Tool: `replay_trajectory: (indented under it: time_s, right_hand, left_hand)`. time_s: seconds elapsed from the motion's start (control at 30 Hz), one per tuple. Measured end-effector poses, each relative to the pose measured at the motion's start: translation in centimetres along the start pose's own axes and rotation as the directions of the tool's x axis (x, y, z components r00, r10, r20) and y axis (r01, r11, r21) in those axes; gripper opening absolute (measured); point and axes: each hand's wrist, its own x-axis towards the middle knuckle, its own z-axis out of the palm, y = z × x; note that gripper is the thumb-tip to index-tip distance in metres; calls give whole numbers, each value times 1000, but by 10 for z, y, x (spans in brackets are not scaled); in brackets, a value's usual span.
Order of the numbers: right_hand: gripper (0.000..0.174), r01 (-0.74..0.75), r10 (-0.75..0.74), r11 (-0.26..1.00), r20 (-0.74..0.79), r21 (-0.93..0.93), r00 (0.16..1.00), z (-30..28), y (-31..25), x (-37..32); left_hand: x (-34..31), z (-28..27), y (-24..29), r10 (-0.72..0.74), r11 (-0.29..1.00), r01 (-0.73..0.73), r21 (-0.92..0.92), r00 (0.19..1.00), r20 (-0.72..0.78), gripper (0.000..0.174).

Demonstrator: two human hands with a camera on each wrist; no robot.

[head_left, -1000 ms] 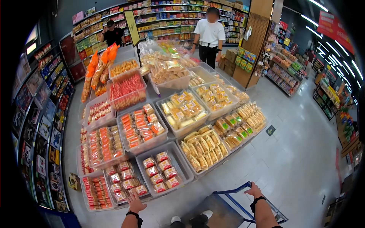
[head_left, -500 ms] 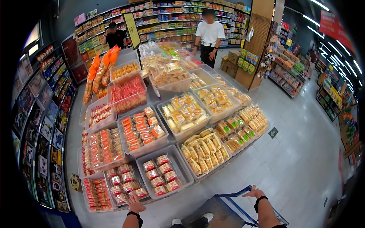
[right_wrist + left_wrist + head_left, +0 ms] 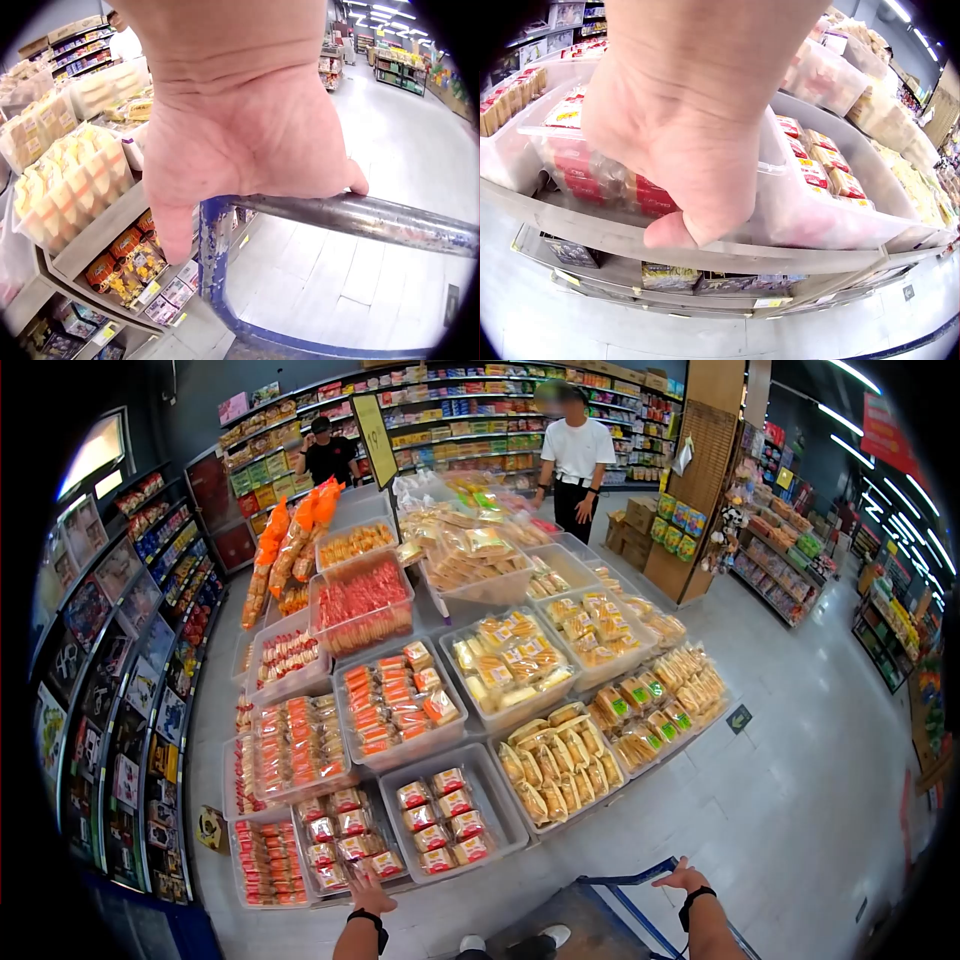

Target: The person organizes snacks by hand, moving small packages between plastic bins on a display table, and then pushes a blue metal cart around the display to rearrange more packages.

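Note:
In the head view my left hand (image 3: 372, 892), fingers spread and straight, reaches over the front edge of a clear tub (image 3: 322, 881) of small packaged cakes (image 3: 352, 822) with red-and-white labels. The left wrist view shows its thumb hanging outside the tub's front wall, while the palm hides part of the packs. My right hand (image 3: 683, 875) rests at the corner of a blue cart's worn metal handle (image 3: 397, 217). Its thumb points down beside the bar and a fingertip lies along the top; the fingers look loosely extended.
Beside it sits a grey tub (image 3: 515, 830) with similar cakes. Stacked tubs of wrapped snacks (image 3: 362, 595) rise behind. A person in a white shirt (image 3: 577, 450) and one in black (image 3: 328, 457) stand beyond. Shelving (image 3: 140, 690) lines the left; tiled floor (image 3: 780, 760) stretches right.
The whole display has shifted rightward in the head view. My left hand stays over the same tub. The fingers of my right hand look straighter at the cart handle.

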Motion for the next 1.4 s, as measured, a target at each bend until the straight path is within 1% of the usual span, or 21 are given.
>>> replay_trajectory:
  time_s: [0.07,0.27,0.37,0.47,0.53,0.63,0.73,0.87,0.97,1.0,1.03,1.07,1.1,1.13,1.17,1.2,1.33,1.4]
  right_hand:
    - [151,-1,1,1000,15,-4,1000,-1,1,3]
    - [150,30,-30,1000,12,-4,999,-6,2,-6]
    - [144,25,-24,1000,-41,13,999,-2,-1,-15]
    - [150,17,-17,1000,-26,10,1000,1,3,-1]
    - [150,21,-21,1000,-43,9,999,6,8,9]
    - [150,24,-23,1000,-53,3,998,11,10,19]
    - [149,30,-30,1000,-70,-1,997,11,10,24]
    - [148,27,-26,1000,-77,13,997,9,6,12]
    - [147,60,-59,998,-93,13,994,11,10,17]
    - [146,69,-68,997,-66,18,996,12,12,22]
    - [147,89,-86,996,-95,22,992,13,16,28]
    - [147,58,-54,997,-88,43,995,13,14,26]
    - [145,82,-77,995,-94,53,993,11,13,19]
    - [144,78,-72,995,-102,59,992,13,12,22]
    - [142,80,-72,994,-99,78,992,10,7,9]
    - [142,64,-57,996,-114,58,992,13,7,9]
    - [139,43,-29,997,-217,58,976,25,6,19]
    - [139,40,-30,998,-230,42,973,27,8,24]
  left_hand:
    - [3,1,0,-9,1000,9,25,1000,9,129]
    - [1,-1,1,-5,1000,5,-9,1000,5,129]
    - [0,-3,1,-12,1000,12,-7,999,31,126]
    - [-2,-7,6,-20,1000,19,19,998,54,125]
    - [0,-6,6,-34,998,31,57,998,54,124]
    - [-2,-6,5,-22,1000,21,15,997,67,121]
    - [2,-4,4,-26,999,24,25,998,53,119]
    - [-4,-6,3,-5,1000,5,-4,1000,20,120]
    - [-7,-10,5,5,1000,-5,-12,1000,-11,122]
    - [-5,-8,5,16,1000,-16,-9,999,-30,122]
    - [-5,-2,2,27,1000,-27,-1,999,-40,123]
    - [-14,-8,7,10,1000,-11,-10,998,-70,124]
    - [-15,-9,7,7,1000,-7,-8,998,-63,123]
    - [-13,-11,8,6,1000,-6,-5,999,-35,123]
    - [-13,-9,6,6,1000,-6,-5,1000,-9,123]
    - [-14,-9,5,7,1000,-7,-4,1000,4,123]
    - [-12,-11,5,21,1000,-21,-5,1000,3,123]
    - [-13,-9,4,25,1000,-25,0,1000,-3,123]
